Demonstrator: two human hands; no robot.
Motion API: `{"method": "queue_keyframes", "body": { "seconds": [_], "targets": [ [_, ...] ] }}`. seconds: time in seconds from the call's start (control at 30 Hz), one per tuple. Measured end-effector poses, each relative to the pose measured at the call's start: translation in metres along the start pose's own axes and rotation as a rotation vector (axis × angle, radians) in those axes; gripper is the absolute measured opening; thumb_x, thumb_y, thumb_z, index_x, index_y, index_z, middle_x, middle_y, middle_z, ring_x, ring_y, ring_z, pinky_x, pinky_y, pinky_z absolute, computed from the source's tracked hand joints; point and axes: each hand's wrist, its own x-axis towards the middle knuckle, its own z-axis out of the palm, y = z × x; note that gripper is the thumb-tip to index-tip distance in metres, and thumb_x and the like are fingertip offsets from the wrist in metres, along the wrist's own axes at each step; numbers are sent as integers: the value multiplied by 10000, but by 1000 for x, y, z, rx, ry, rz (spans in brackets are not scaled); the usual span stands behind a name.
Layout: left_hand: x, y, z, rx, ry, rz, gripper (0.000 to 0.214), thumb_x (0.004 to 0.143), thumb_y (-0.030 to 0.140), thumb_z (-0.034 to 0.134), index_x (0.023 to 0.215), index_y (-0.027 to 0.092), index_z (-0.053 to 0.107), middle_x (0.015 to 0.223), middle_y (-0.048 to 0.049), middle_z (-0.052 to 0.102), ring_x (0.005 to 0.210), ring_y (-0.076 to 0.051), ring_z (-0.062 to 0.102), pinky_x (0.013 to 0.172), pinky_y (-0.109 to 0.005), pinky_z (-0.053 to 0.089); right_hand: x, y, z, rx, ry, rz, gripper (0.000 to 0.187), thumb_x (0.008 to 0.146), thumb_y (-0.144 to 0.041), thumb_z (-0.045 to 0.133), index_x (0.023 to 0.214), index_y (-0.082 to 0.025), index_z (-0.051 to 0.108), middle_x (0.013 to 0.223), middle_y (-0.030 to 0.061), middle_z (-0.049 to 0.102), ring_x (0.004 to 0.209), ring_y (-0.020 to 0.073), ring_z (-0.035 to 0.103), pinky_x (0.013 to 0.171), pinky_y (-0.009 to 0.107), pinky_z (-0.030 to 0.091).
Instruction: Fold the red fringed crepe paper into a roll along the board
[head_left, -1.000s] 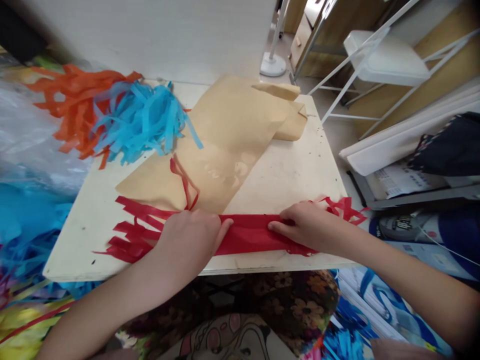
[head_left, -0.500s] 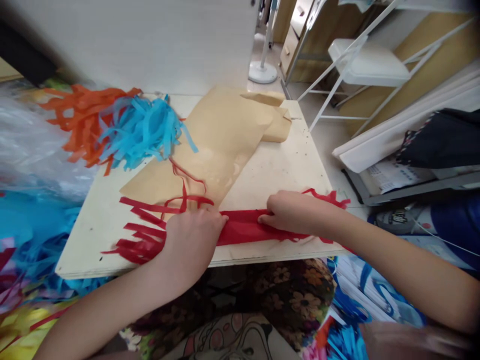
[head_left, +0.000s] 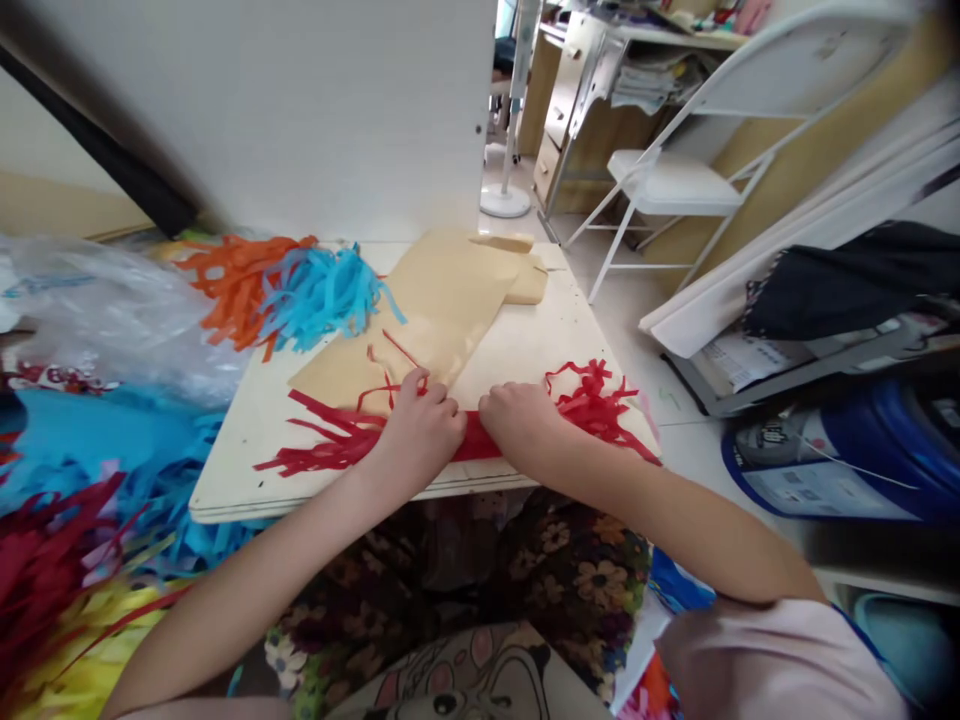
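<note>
A red sheet of tissue paper [head_left: 477, 440] lies along the near edge of the small table, its two ends cut into fringe. My left hand [head_left: 421, 430] is closed on its middle from the left, with thin red strips beside the fingers. Close by on the right, my right hand [head_left: 525, 424] grips the same sheet, fingers curled under. Only a short uncut band shows between the hands. Behind them a brown paper sheet [head_left: 442, 290] spreads over the table [head_left: 517, 340], one far corner folded. The paper under my fingers is hidden.
Orange fringed paper [head_left: 240, 275] and a blue tissue tassel [head_left: 326, 295] lie at the table's back left. Clear plastic bags [head_left: 127, 300] and more coloured fringe crowd the left side. A white folding chair [head_left: 675, 180] stands beyond; a blue bucket [head_left: 847, 450] is at the right.
My right hand has moved left along the red paper, closer to my left hand, uncovering more of the right fringe. The camera view has tilted up and shifted.
</note>
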Motion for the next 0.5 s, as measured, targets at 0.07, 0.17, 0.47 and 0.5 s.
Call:
{"method": "queue_keyframes", "body": {
  "seconds": [0.07, 0.17, 0.47, 0.5],
  "targets": [
    [-4, 0, 0, -18, 6, -4, 254, 773, 146, 387, 632, 137, 598, 617, -51, 597, 725, -206, 502, 809, -448, 274, -6, 5, 2, -8, 2, 23, 217, 690, -32, 418, 815, -79, 588, 802, 143, 594, 784, 231, 565, 589, 284, 424],
    [-9, 0, 0, -41, 4, -20, 251, 778, 259, 414, 678, 133, 606, 666, -67, 609, 766, -231, 501, 804, -464, 266, -13, 11, 7, -27, 34, 31, 231, 710, -25, 382, 813, -81, 581, 817, 126, 581, 761, 208, 569, 561, 264, 416],
    [-17, -3, -2, -67, -13, -19, 303, 762, 375, 424, 814, 140, 609, 772, -79, 623, 828, -247, 494, 820, -482, 234, -23, 23, 23, 0, 124, -6, 192, 777, -207, 431, 846, -100, 574, 836, 81, 574, 707, 176, 572, 530, 243, 386],
    [-18, -3, -3, -67, -14, -11, 332, 757, 401, 420, 825, 135, 606, 778, -82, 624, 829, -246, 494, 823, -482, 232, -25, 24, 24, 7, 125, -7, 196, 776, -220, 439, 860, -102, 571, 848, 79, 574, 711, 171, 572, 535, 238, 385]
  ]
}}
